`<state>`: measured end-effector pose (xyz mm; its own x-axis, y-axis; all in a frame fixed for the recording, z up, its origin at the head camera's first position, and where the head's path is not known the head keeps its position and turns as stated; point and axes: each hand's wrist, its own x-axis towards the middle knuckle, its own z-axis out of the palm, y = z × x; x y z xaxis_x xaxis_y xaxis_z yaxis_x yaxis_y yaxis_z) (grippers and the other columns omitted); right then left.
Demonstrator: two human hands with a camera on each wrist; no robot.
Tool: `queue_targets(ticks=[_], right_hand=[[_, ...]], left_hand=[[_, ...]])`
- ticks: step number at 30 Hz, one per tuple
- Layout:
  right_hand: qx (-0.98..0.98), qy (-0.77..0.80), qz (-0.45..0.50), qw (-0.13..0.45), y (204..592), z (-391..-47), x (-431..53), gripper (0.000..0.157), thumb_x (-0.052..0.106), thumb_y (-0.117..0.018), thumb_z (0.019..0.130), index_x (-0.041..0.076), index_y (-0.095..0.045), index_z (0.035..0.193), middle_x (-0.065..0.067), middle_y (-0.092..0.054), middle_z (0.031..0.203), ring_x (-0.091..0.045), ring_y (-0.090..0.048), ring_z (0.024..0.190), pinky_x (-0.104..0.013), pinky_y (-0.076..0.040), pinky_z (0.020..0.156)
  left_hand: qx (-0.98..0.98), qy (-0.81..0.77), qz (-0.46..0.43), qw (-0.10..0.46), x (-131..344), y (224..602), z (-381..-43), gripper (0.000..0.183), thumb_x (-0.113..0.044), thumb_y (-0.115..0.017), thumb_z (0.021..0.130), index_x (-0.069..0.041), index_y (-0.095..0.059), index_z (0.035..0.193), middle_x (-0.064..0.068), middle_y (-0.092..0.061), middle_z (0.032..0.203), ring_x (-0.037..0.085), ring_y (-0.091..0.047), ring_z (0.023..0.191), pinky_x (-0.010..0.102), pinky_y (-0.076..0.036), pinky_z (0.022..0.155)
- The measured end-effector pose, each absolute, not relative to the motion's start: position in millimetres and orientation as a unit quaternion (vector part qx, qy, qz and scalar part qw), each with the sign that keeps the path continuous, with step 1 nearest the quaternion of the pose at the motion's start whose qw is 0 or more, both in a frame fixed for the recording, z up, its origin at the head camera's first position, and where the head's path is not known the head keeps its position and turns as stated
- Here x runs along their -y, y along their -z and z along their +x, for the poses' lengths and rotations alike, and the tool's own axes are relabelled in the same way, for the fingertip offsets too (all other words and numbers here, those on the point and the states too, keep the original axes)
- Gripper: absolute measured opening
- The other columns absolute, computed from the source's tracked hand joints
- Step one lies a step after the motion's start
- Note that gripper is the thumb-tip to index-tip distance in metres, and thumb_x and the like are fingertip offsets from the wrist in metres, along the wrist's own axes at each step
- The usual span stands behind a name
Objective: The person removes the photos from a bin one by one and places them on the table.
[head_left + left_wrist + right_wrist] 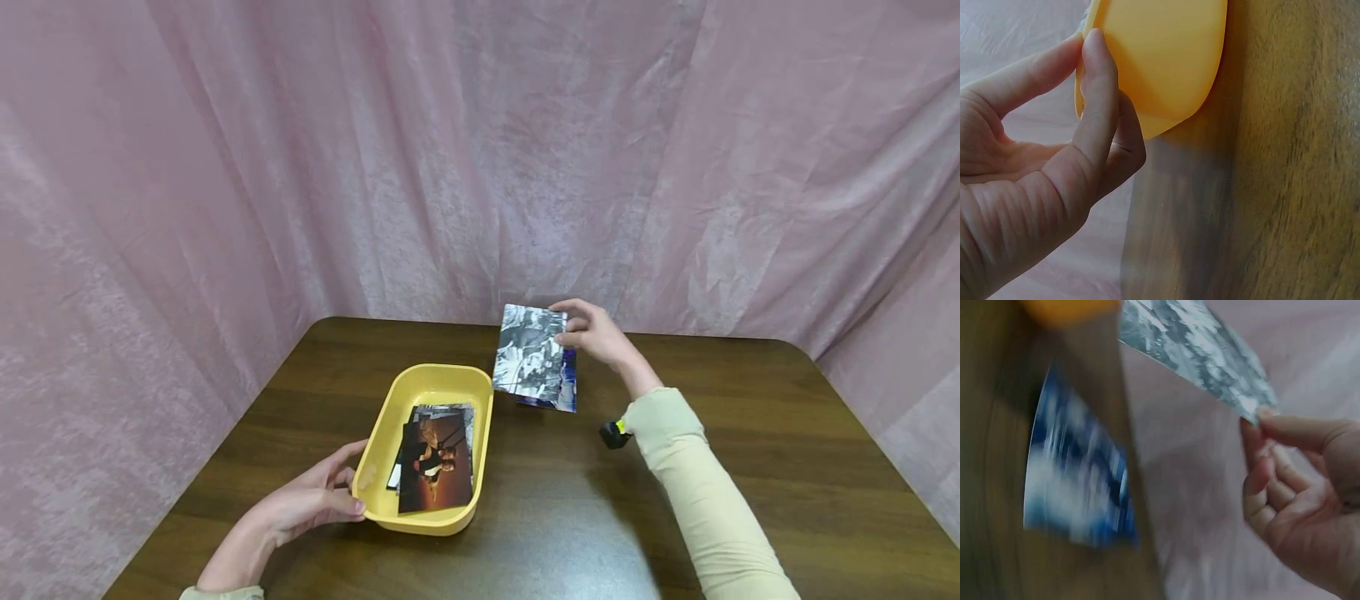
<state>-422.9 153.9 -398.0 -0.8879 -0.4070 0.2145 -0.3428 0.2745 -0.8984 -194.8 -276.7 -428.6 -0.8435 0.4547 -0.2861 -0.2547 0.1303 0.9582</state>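
My left hand [318, 498] pinches the rim of a yellow plastic tub [446, 379] at its near left corner; the left wrist view shows thumb and fingers on either side of that rim [1166, 69]. Inside the tub lies a small pile of prints, topped by a dark orange picture print [437, 467] with figures on it. Past the tub's far right side, my right hand [596, 335] holds a black-and-white picture print [529, 350] by its edge, raised above the table. Partly hidden beneath it, a blue-and-white picture print [1079, 469] rests on the table.
A small black and yellow-green object [615, 434], perhaps a tape measure, sits beside the right sleeve [697, 483], which partly covers it. Pink curtains [480, 150] hang behind the brown wooden table [547, 517] and at its sides.
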Motion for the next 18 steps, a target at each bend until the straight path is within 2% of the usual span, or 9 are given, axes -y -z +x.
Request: queue_targets(ticks=[5, 10, 14, 18], right_hand=[[-0.813, 0.553, -0.180, 0.027, 421.1, -439.4, -211.2, 0.055, 0.002, -0.069, 0.089, 0.001, -0.049, 0.140, 0.000, -0.063, 0.076, -0.008, -0.054, 0.064, -0.025, -0.047, 0.058], [-0.828, 0.541, -0.134, 0.060, 438.6, -444.2, -254.2, 0.057, 0.006, -0.066, 0.092, 0.002, -0.044, 0.145, 0.002, -0.068, 0.082, -0.009, -0.058, 0.072, -0.028, -0.049, 0.065], [-0.844, 0.516, -0.121, 0.083, 450.9, -444.3, -273.3, 0.057, 0.005, -0.064, 0.092, 0.001, -0.044, 0.146, -0.007, -0.073, 0.095, -0.005, -0.064, 0.078, -0.030, -0.051, 0.068], [-0.859, 0.492, -0.116, 0.080, 460.7, -443.1, -279.0, 0.054, 0.005, -0.065, 0.092, 0.001, -0.048, 0.143, -0.015, -0.073, 0.097, -0.007, -0.063, 0.077, -0.030, -0.051, 0.067]], left_hand=[[-0.700, -0.655, 0.070, 0.274, 277.7, 428.7, -194.0, 0.100, -0.002, -0.066, 0.084, 0.000, 0.003, 0.155, 0.010, -0.055, 0.106, 0.018, -0.068, 0.094, 0.029, -0.058, 0.085], [-0.702, -0.654, 0.068, 0.272, 278.7, 427.9, -193.1, 0.101, -0.001, -0.067, 0.084, 0.000, 0.004, 0.155, 0.010, -0.055, 0.106, 0.017, -0.068, 0.093, 0.030, -0.058, 0.085], [-0.701, -0.655, 0.068, 0.273, 279.6, 428.0, -191.8, 0.099, -0.001, -0.066, 0.084, 0.000, 0.004, 0.155, 0.011, -0.055, 0.107, 0.017, -0.068, 0.093, 0.030, -0.058, 0.084], [-0.700, -0.657, 0.071, 0.273, 279.7, 428.2, -190.9, 0.100, -0.001, -0.066, 0.084, 0.001, 0.004, 0.155, 0.010, -0.055, 0.106, 0.017, -0.068, 0.093, 0.029, -0.058, 0.084]])
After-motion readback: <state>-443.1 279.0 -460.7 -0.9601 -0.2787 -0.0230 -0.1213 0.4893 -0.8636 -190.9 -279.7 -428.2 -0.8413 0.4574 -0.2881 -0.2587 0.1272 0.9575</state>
